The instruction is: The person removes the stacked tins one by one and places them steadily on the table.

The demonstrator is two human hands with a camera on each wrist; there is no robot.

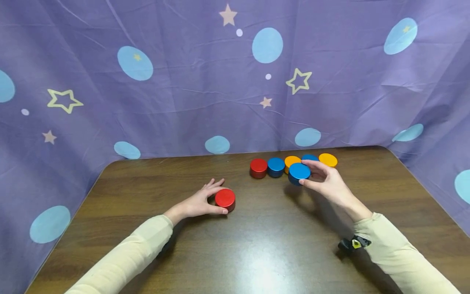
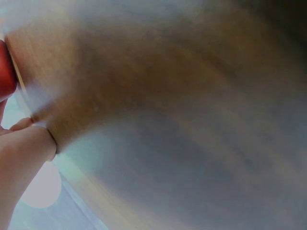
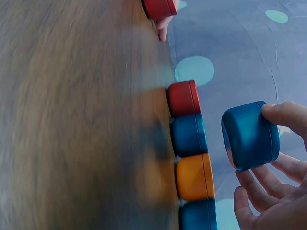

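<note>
My left hand [image 1: 200,203] holds a round red tin [image 1: 225,199] at the table, thumb on its near side and index finger behind it, the other fingers spread out. In the left wrist view only an edge of that tin [image 2: 5,72] shows. Raised above the table, a round blue tin [image 1: 299,172] is pinched between the thumb and fingers of my right hand [image 1: 334,185]. The right wrist view shows this blue tin [image 3: 250,136] tilted and apart from the row. In front of the row, it partly overlaps an orange tin [image 1: 291,161] in the head view.
Along the back of the wooden table [image 1: 264,237] stands a row of similar tins: a red tin [image 1: 258,168], a blue tin [image 1: 276,167], the orange one, another blue tin [image 1: 310,157] and a second orange tin [image 1: 328,160]. A purple patterned cloth [image 1: 176,102] hangs behind.
</note>
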